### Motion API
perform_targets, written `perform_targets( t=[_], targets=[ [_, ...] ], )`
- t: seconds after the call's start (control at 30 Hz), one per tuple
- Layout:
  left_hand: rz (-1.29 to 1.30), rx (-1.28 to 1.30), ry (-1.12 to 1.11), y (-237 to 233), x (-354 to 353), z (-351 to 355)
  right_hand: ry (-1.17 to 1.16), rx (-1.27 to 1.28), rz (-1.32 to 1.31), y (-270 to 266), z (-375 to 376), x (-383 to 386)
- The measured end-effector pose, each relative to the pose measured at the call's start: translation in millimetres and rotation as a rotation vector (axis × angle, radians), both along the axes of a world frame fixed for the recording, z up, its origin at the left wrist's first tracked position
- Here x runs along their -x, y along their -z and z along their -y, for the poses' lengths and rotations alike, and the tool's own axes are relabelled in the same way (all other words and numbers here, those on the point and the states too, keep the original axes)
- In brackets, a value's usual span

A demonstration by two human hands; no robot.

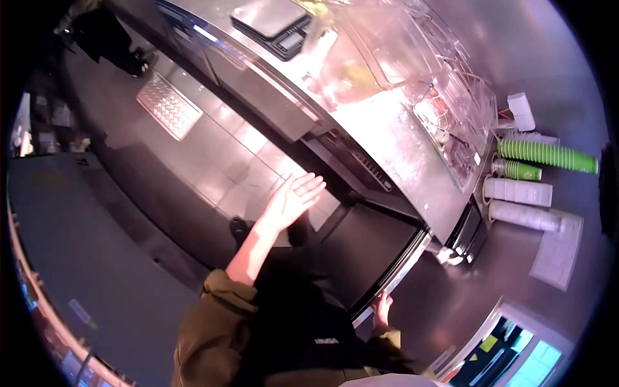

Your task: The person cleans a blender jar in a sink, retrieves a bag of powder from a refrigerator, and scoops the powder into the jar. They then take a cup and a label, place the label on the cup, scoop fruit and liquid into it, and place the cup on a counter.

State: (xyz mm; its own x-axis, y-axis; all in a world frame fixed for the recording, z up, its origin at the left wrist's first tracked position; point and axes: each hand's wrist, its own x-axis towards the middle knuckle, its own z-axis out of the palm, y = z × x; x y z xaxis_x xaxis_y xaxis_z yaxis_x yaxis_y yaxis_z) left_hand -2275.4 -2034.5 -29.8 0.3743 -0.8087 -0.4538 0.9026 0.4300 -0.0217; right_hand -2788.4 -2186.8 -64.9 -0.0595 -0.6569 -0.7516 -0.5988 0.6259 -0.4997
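My left hand [294, 200] is stretched out over the floor with its fingers extended and nothing in it. Close by is the opening under the steel counter, where a dark rack [374, 169] shows. My right hand [383, 308] is at the edge of an open undercounter cabinet door [367, 253], with fingers bent over that edge. The door has a dark inner panel and a pale outer rim.
On the counter [380, 129] stand a scale [271, 20] and clear plastic containers [387, 45]. Green cup stacks [545, 156] and white cup stacks [519, 191] line the wall. A perforated mat [169, 106] lies on the floor; another person [106, 35] stands farther off.
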Motion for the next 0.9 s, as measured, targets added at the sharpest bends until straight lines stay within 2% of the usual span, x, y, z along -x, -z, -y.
perform_targets(
  t=[0.07,0.1,0.17,0.2,0.23,0.27,0.3,0.33,0.4,0.47,0.5,0.53,0.6,0.67,0.7,0.73,0.77,0.8,0.87,0.9],
  targets=[
    [0.079,0.195,-0.037,-54.8,-11.7,-51.8,-0.221,0.467,-0.413,30.8,-39.6,-25.8],
    [0.11,0.221,-0.058,-77.1,-14.5,-78.0,-0.079,0.262,-0.278,30.9,-44.4,-29.7],
    [0.151,0.288,-0.084,-110.8,-28.0,-121.5,0.026,0.216,-0.024,64.2,-23.5,-26.7],
    [0.248,0.171,-0.032,-120.8,-32.7,-146.3,0.141,0.211,0.108,21.9,-49.6,-81.1],
    [0.342,0.064,0.029,-125.6,-37.5,-167.4,0.075,0.137,-0.025,52.6,-40.0,-66.1],
    [0.443,-0.029,0.09,-126.8,-42.8,-182.5,0.147,0.136,0.126,32.8,-58.6,-100.5],
    [0.796,-0.37,0.201,-114.3,-44.5,-199.0,0.259,0.131,0.156,39.8,-61.8,-117.4],
    [1.152,-0.716,0.292,-98.1,-43.0,-216.6,0.291,0.133,0.365,34.8,-70.2,-135.5],
    [1.315,-0.963,0.232,-86.7,-39.5,-243.8,0.405,-0.133,0.6,100.5,-44.0,-138.2],
    [0.898,-0.825,0.275,-82.0,-43.1,-269.0,0.453,-0.159,0.957,153.5,-34.6,-165.8],
    [0.87,-0.837,0.293,-86.7,-44.4,-276.4,0.481,-0.177,0.795,63.6,-57.5,-234.1],
    [0.835,-0.851,0.309,-91.3,-43.0,-283.0,0.5,-0.251,1.04,99.5,-45.1,-240.9],
    [0.869,-0.938,0.362,-64.2,-45.7,-309.2,0.644,-0.181,1.089,92.2,-33.9,-294.6],
    [0.886,-1.064,0.391,-39.7,-44.1,-338.5,0.734,-0.19,1.303,133.2,3.1,-336.6],
    [0.887,-1.055,0.387,-27.8,-42.2,-351.8,0.729,-0.15,1.289,135.7,16.8,-358.7],
    [0.755,-1.133,0.612,-19.2,-42.0,-369.5,0.724,-0.111,1.274,137.0,30.2,-381.0],
    [0.629,-1.121,0.664,8.6,-33.5,-392.4,0.474,-0.074,1.01,79.4,19.2,-410.9],
    [0.562,-1.135,0.724,19.7,-17.8,-412.4,0.221,-0.053,0.75,-0.1,2.7,-446.4],
    [0.472,-1.177,0.778,28.3,10.4,-443.1,-0.536,0.211,0.709,-2.6,3.3,-503.4],
    [0.423,-1.196,0.794,26.6,22.2,-454.8,-0.574,0.282,0.762,-32.0,-7.1,-540.9]
  ],
)
